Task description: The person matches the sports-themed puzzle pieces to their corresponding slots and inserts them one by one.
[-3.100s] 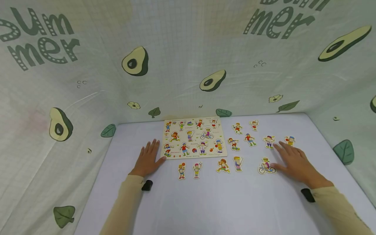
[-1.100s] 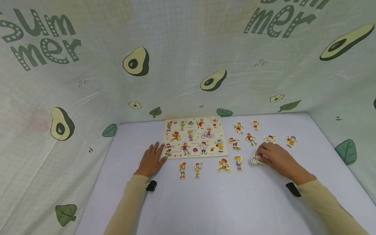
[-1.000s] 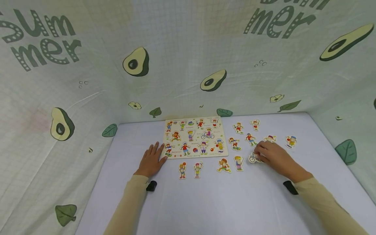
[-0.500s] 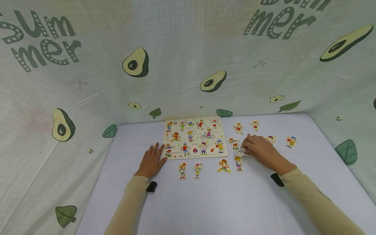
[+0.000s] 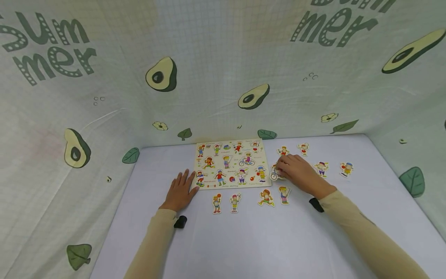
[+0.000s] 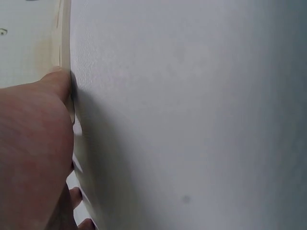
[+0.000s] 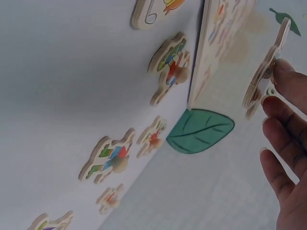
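Note:
My right hand (image 5: 301, 174) pinches a flat wooden cyclist puzzle piece (image 5: 273, 176) between thumb and fingers, just past the right edge of the puzzle board (image 5: 268, 183). In the right wrist view the held piece (image 7: 266, 72) is seen edge-on, off the table. My left hand (image 5: 179, 193) lies with spread fingers at the board's left side; the left wrist view has its thumb (image 6: 56, 86) touching the board's edge. Printed sports figures cover the board. Behind my right hand, the skateboarder and roller-skater pieces are mostly hidden in the head view.
Below the board lie a basketball piece (image 5: 216, 203), a ball-player piece (image 5: 235, 202), a runner piece (image 5: 266, 198) and a bat-holder piece (image 5: 283, 195). Several more figures, including a tennis piece (image 5: 303, 148), lie to the right. A printed cloth (image 5: 209, 116) rises behind the table.
My right hand has picked up the cyclist piece from the right and carried it leftward to the board's right edge. My left hand stays almost where it was.

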### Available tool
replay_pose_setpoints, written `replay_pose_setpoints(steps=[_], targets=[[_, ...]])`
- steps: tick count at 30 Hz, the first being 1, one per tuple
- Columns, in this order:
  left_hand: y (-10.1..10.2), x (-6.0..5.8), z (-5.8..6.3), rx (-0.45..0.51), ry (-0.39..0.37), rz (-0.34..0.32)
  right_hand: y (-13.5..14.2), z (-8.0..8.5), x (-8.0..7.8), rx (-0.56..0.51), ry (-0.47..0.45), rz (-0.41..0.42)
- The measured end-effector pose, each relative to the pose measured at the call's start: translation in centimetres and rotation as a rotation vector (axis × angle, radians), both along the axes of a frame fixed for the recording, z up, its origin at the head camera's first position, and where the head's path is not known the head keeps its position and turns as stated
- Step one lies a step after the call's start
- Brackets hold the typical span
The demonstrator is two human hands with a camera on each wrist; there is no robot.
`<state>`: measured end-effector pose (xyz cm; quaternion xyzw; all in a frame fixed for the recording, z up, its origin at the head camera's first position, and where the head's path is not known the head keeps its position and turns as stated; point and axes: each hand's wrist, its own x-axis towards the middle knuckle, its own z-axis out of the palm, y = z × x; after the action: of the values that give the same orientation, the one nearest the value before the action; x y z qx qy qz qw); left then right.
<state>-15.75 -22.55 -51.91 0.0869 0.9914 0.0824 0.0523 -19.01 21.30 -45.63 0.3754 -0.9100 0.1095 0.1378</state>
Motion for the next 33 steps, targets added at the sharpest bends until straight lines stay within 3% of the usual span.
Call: replay_pose_setpoints(steps=[16, 33], targets=[[0.0, 0.0, 0.2, -0.006, -0.013, -0.002, -2.7, -0.3, -3.3, -0.011, 0.038, 0.067], [-0.1, 0.0, -0.1, -0.003, -0.031, 0.007, -5.8, -0.9, -5.3, 0.068, -0.051, 0.002]])
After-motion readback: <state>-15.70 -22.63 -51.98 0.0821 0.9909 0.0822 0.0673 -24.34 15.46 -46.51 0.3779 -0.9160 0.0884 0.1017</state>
